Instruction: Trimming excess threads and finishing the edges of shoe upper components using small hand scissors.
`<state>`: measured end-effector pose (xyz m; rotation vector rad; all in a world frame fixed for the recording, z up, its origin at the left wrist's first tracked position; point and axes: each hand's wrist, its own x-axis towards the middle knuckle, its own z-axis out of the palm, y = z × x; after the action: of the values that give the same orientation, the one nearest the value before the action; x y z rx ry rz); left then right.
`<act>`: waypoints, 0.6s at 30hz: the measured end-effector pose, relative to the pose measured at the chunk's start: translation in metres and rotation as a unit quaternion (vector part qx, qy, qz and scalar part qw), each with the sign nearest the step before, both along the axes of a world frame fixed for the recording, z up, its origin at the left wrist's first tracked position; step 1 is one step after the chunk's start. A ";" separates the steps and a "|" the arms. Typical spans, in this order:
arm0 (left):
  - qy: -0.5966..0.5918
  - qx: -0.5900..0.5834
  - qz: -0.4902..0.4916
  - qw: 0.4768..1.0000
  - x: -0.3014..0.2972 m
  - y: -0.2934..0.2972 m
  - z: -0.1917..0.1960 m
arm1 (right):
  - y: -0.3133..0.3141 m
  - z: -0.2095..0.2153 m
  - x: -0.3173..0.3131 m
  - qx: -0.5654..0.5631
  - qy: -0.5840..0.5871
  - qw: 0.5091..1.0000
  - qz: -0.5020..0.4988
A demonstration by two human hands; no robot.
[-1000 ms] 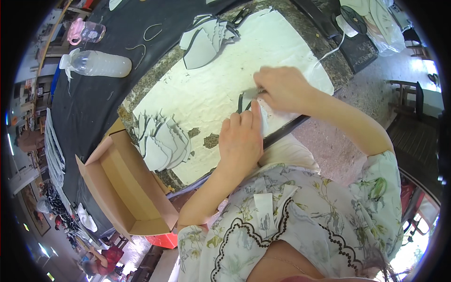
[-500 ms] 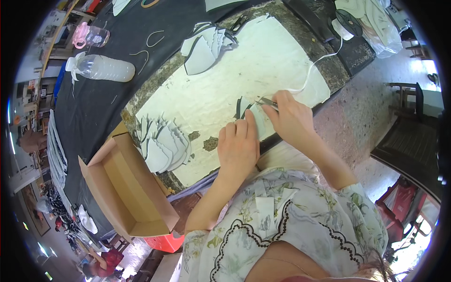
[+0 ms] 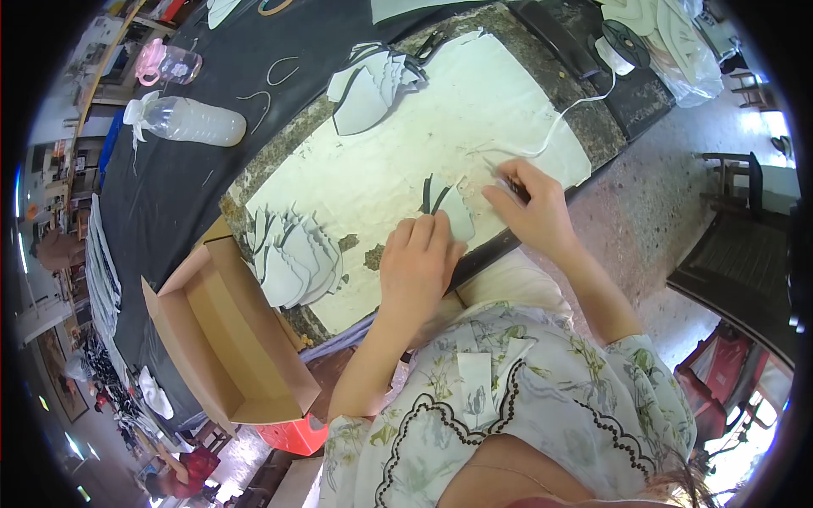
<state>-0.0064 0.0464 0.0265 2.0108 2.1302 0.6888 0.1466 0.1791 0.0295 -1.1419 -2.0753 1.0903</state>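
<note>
My left hand is closed over the lower edge of a small pale cut piece, fingers together, holding it down on the white-covered work board. Dark strips stick out along the piece's upper left edge. Just right of it, my right hand is curled around a small pointed metal tool; the fingers hide most of it, so its exact kind is unclear. Beyond that hand, the loose end of a narrow white tape rests on the board. The tape runs back to a black spool.
Stacks of pale cut pieces lie at the board's far side and left. An open cardboard box stands at the left. A plastic bottle and a pink-lidded cup rest on the black cloth.
My right hand has drawn away from the pale piece with the metal tool. My left hand has slid slightly left and nearer to me, uncovering more of the piece.
</note>
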 end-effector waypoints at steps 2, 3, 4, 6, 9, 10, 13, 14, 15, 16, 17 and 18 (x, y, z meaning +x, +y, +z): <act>0.020 0.026 0.008 0.999 0.002 0.002 -0.007 | -0.009 -0.006 0.003 -0.039 0.051 0.996 0.059; 0.040 0.050 0.014 0.998 0.002 0.003 -0.009 | -0.014 -0.008 0.002 -0.002 0.084 0.993 0.088; 0.042 0.050 0.021 0.998 -0.002 0.003 -0.010 | -0.018 -0.008 0.002 -0.002 0.086 0.992 0.095; -0.123 0.063 0.067 0.988 -0.014 -0.003 -0.009 | -0.025 -0.007 -0.002 -0.013 0.094 0.983 0.158; -0.337 0.039 0.250 0.907 -0.025 -0.015 0.020 | -0.034 -0.012 -0.007 0.076 -0.011 0.974 0.215; -0.252 0.162 0.257 0.919 -0.036 -0.023 0.025 | -0.037 -0.014 -0.011 0.124 -0.076 0.965 0.218; 0.072 0.291 0.315 0.901 -0.077 -0.056 0.042 | -0.024 -0.016 0.003 0.059 -0.023 0.977 0.202; 0.154 0.274 0.355 0.881 -0.088 -0.074 0.041 | -0.021 -0.011 0.003 0.031 0.029 0.982 0.183; 0.167 0.271 0.367 0.874 -0.095 -0.091 0.035 | -0.011 0.002 0.001 0.029 0.020 0.982 0.184; 0.197 0.139 0.341 0.909 -0.100 -0.103 0.022 | 0.002 0.010 -0.001 0.098 0.012 0.978 0.184; 0.219 0.005 0.302 0.928 -0.102 -0.108 0.016 | 0.015 0.026 -0.009 0.120 0.011 0.978 0.168; 0.215 0.008 0.295 0.931 -0.098 -0.109 0.017 | 0.029 0.029 -0.013 0.141 0.013 0.980 0.141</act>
<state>-0.1047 -0.0625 0.0431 1.6234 3.0487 0.3318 0.1340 0.2081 0.0581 -0.7076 -2.3309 0.8873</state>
